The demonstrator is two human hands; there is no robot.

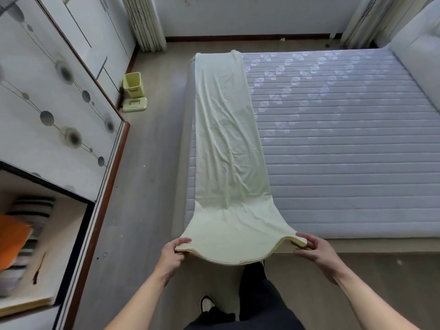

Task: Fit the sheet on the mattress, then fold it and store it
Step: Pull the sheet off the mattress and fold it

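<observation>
Sheet [226, 139], pale yellow and folded into a long narrow strip of several layers, runs along the left side of the mattress [345, 139] from its far end to its near end, where it flares wider and hangs off the edge between the person's hands. The mattress is grey, quilted in horizontal bands, and bare to the right of the strip; it sits on a bed base whose light edge shows along the near side. A padded headboard [414, 44] rises at the right. Grey wood-look floor [152, 163] lies between the bed and a wardrobe [47, 91] on the left, whose sliding doors carry a pattern of dark circles on thin lines. One lower compartment of the wardrobe stands open, with stacked folded textiles [23, 234] inside, one of them orange. Curtains [145, 22] hang at the far wall. A small yellow-green bin [132, 84] stands on the floor near the wardrobe, with its lid [134, 104] lying just in front of it.

The left hand [175, 254] pinches the near left corner of the sheet, thumb on top and fingers curled beneath the stacked layers. The right hand [314, 248] pinches the near right corner, thumb on the upper side and fingers under the fold. The edge of the sheet sags in a curve between the two hands. Below them the person's dark trousers and one shoe [206, 303] show.
</observation>
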